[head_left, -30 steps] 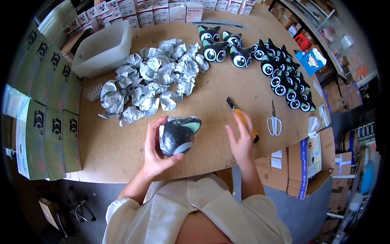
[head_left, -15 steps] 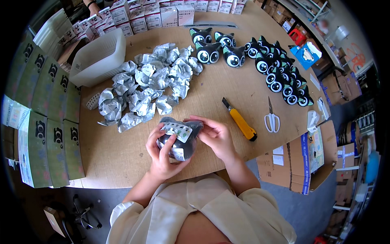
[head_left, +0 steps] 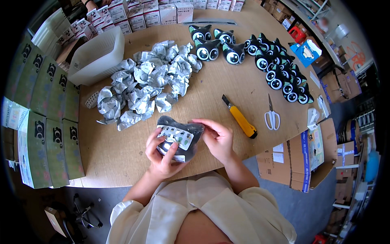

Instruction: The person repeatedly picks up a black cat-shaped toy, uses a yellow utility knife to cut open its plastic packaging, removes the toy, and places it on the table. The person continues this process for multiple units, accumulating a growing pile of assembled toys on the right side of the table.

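Note:
A black, cat-eared head figure (head_left: 166, 122) in a clear plastic bag is held over the near edge of the table. White printed stickers or a card (head_left: 183, 139) lie across its upward side. My left hand (head_left: 161, 156) is closed around its lower left, thumb on the front. With thumb and fingers, my right hand (head_left: 219, 140) pinches the bag's loose corner at the upper right. Beyond my right hand lie a yellow utility knife (head_left: 243, 122) and white-handled scissors (head_left: 272, 121). Unbagged black cat-head figures with big eyes (head_left: 207, 51) stand in groups farther back.
Crumpled grey paper (head_left: 144, 77) is heaped left of centre, beside a white plastic bin (head_left: 95, 61). Green boxes (head_left: 55, 150) are stacked on the left, small white boxes (head_left: 152, 16) along the back. An open carton (head_left: 286, 162) stands right. Another person's hand (head_left: 91, 5) shows at upper left.
The bagged figure has tilted slightly in my left hand, showing more of its printed sticker. My right hand keeps its pinch on the bag's corner.

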Available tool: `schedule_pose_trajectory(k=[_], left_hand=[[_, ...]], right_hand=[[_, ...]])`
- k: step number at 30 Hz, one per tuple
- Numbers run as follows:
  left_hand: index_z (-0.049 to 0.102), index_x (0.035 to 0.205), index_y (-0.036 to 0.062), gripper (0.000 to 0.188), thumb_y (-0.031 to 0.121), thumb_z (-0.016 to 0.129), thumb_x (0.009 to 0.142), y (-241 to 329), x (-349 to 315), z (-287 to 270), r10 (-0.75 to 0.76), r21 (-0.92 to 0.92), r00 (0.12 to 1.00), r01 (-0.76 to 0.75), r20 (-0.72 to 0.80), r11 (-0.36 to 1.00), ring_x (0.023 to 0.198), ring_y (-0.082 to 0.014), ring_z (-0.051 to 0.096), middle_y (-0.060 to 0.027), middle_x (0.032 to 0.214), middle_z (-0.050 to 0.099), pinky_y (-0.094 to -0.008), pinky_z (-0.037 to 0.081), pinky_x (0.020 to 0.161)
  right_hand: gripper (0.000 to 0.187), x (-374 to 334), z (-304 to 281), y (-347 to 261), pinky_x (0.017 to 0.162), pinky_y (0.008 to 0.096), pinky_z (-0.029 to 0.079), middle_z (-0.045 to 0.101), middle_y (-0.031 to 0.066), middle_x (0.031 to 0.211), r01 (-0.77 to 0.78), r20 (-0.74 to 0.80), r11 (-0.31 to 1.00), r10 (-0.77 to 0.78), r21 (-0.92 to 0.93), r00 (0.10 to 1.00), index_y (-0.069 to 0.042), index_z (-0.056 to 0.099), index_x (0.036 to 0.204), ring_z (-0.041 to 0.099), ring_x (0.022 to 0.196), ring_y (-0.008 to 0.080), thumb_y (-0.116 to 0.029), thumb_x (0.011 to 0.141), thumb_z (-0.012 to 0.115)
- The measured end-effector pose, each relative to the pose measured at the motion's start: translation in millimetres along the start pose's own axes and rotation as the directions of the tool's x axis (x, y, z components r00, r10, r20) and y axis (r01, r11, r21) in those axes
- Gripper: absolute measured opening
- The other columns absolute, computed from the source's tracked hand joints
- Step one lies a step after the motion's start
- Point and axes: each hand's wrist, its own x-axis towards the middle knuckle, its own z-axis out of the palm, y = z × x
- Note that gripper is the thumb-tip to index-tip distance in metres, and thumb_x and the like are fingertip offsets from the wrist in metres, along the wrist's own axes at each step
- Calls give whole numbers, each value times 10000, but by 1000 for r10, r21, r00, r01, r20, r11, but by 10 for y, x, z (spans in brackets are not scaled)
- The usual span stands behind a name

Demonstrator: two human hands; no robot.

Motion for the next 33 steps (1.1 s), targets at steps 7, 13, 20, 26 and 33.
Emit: schedule_pose_trajectory(k=[7, 13, 20, 26, 33], left_hand=[[394, 1335, 113, 945, 196, 930, 561, 19, 17, 26, -125, -9, 992, 125, -9, 992, 1252, -412, 378, -192, 1315, 282, -541, 395, 986], [416, 1322, 105, 912, 206, 923, 571, 24, 4, 21, -61, 95, 998, 60, 7, 994, 1228, -409, 408, -187, 1305, 309, -548, 404, 984], [422, 1306, 33, 932, 257, 902, 539, 43, 17, -33, -198, -425, 980, 181, 6, 887, 1183, -406, 460, -180, 1244, 359, -510, 444, 965], [325, 1407, 4, 863, 435, 683, 751, 0, 171, -137, -635, -799, 525, 537, 567, -270, 1237, -329, 500, -206, 1338, 460, -457, 418, 1042], [327, 1421, 27, 761, 337, 663, 812, -144, -34, -70, -561, -682, 397, 513, 727, -521, 1221, -317, 528, -204, 1331, 498, -475, 471, 993]], right_hand=[[289, 19, 178, -120, 812, 287, 566, 705, 154, 1013, 62, -217, 992, -85, -109, 973, 72, 633, 1114, 703, 916, 190, 75, 825, 634], [136, 0, 166, -40, 700, 261, 561, 720, 123, 857, -14, -239, 982, -32, -187, 970, 61, 657, 976, 713, 810, 166, 46, 842, 644], [59, 83, 20, 90, 638, 253, 531, 689, 87, 773, -83, -286, 957, 0, -278, 958, 37, 643, 929, 685, 713, 139, 19, 892, 602], [93, 95, -154, 78, 549, 205, 471, 669, 46, 853, -152, -143, 959, 190, 239, 971, 24, 623, 1007, 636, 673, 86, -4, 925, 589], [171, 102, 23, -86, 534, 205, 467, 652, 83, 917, -110, -153, 986, 129, 127, 980, 54, 643, 1034, 632, 646, 108, 90, 883, 573]])
